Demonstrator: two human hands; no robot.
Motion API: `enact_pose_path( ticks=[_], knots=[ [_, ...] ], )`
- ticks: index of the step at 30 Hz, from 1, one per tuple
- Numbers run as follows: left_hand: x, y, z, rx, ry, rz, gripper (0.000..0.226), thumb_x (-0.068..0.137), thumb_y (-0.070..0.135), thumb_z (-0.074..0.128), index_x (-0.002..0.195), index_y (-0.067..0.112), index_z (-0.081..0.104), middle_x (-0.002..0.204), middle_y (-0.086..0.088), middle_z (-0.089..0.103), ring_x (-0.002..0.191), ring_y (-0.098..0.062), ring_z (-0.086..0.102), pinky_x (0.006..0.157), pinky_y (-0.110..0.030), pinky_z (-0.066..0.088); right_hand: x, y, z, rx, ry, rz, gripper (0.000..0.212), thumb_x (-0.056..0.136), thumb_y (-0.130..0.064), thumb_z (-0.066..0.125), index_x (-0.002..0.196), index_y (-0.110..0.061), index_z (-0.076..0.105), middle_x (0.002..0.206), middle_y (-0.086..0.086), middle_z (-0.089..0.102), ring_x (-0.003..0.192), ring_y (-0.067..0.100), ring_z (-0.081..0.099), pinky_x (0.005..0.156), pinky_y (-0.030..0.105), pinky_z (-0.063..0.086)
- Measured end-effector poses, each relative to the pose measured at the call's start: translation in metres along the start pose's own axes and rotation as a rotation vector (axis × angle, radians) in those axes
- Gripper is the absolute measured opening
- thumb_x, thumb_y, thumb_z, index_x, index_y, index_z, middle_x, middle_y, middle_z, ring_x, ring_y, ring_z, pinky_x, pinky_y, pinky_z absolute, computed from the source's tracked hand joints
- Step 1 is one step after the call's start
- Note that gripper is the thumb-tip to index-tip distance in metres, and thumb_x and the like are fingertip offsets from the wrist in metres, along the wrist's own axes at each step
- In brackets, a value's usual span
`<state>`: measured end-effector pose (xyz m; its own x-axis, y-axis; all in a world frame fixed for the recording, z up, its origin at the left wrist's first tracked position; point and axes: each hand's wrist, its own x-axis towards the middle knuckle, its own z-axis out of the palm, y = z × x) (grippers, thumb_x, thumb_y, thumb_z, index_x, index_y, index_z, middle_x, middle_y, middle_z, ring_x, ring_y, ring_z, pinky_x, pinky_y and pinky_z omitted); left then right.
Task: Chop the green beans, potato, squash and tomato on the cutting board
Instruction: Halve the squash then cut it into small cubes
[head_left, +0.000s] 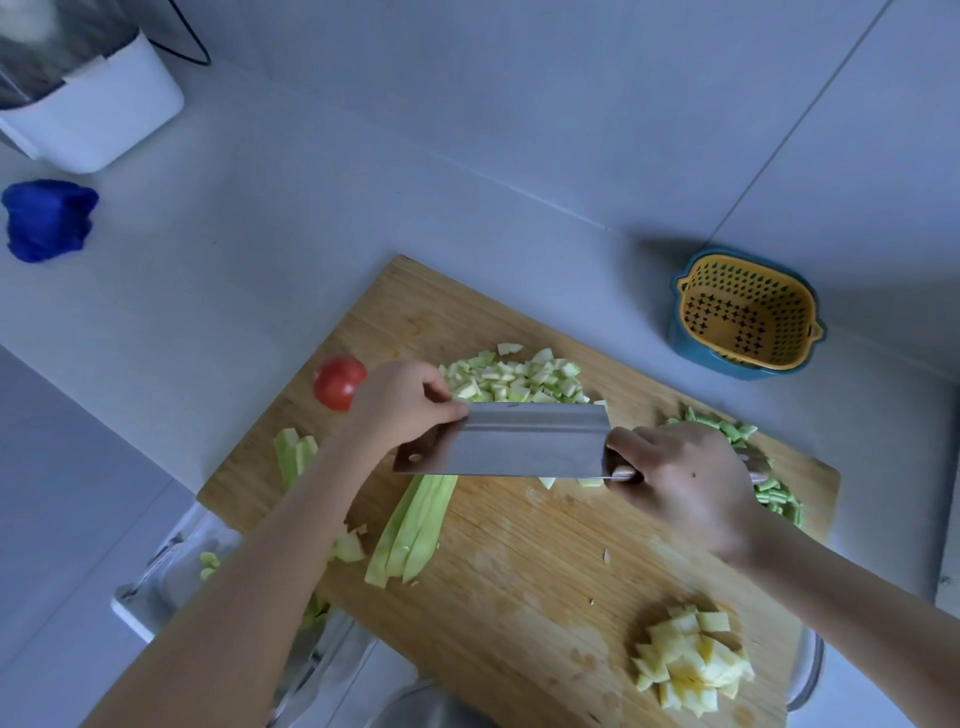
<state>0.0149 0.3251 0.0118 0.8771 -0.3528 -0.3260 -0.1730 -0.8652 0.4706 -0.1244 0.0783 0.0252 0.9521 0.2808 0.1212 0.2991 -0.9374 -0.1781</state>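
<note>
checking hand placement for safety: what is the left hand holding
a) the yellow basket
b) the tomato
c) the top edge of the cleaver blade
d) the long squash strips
c: the left hand pinches the top edge of the cleaver at the end away from the handle, while the right hand grips the handle.

One tomato (338, 383), one cleaver (524, 444), one basket (698, 306)

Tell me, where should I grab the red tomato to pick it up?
Probably cup the tomato round its rounded sides, coming from above and from its left. It sits at the cutting board's left edge with only counter on that side, while the left hand, pinching the cleaver, crowds its right.
</note>
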Motion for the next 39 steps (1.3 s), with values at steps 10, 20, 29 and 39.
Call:
enact_pose_path(
  ticks=[10, 20, 29, 39],
  knots=[
    [0.024, -0.019, -0.006, -0.174, 0.189, -0.176, 0.026, 0.094, 0.035, 0.052, 0.100, 0.014, 0.065, 0.082, 0.008, 0.060, 0.069, -0.007, 0.056, 0.056, -0.020, 0.038, -0.013, 0.002, 0.000, 0.126, -0.049, 0.156, 0.014, 0.064, -0.007, 0.072, 0.066, -0.015, 0.061, 0.045, -0.006, 0.051, 0.037, 0.014, 0.047, 0.039, 0.017, 0.033],
    [-0.092, -0.023, 0.093, 0.189, 0.121, -0.243, 0.067, 0.092, 0.059, 0.035, 0.137, 0.008, 0.037, 0.125, -0.010, 0.048, 0.112, -0.022, 0.046, 0.092, -0.030, 0.039, -0.031, -0.046, 0.009, 0.343, -0.245, 0.361, 0.027, 0.090, -0.028, 0.051, 0.064, -0.027, 0.044, 0.048, -0.008, 0.049, 0.043, 0.006, 0.045, 0.042, 0.020, 0.027],
    [-0.089, -0.026, 0.109, 0.077, 0.217, -0.185, 0.054, 0.093, 0.036, 0.052, 0.138, 0.008, 0.039, 0.122, -0.006, 0.048, 0.111, -0.019, 0.048, 0.089, -0.024, 0.040, -0.016, -0.051, 0.025, 0.145, -0.350, 0.305, 0.021, 0.094, -0.032, 0.043, 0.075, -0.022, 0.047, 0.057, -0.006, 0.051, 0.053, 0.016, 0.053, 0.043, 0.022, 0.025],
    [-0.089, -0.011, 0.113, 0.047, 0.427, -0.234, 0.031, 0.096, 0.025, 0.048, 0.109, 0.001, 0.063, 0.093, -0.012, 0.062, 0.084, -0.026, 0.057, 0.071, -0.034, 0.045, -0.022, -0.060, 0.012, 0.277, -0.289, 0.347, 0.023, 0.094, -0.029, 0.046, 0.073, -0.020, 0.049, 0.054, -0.002, 0.054, 0.048, 0.014, 0.050, 0.047, 0.028, 0.034]
  ],
)
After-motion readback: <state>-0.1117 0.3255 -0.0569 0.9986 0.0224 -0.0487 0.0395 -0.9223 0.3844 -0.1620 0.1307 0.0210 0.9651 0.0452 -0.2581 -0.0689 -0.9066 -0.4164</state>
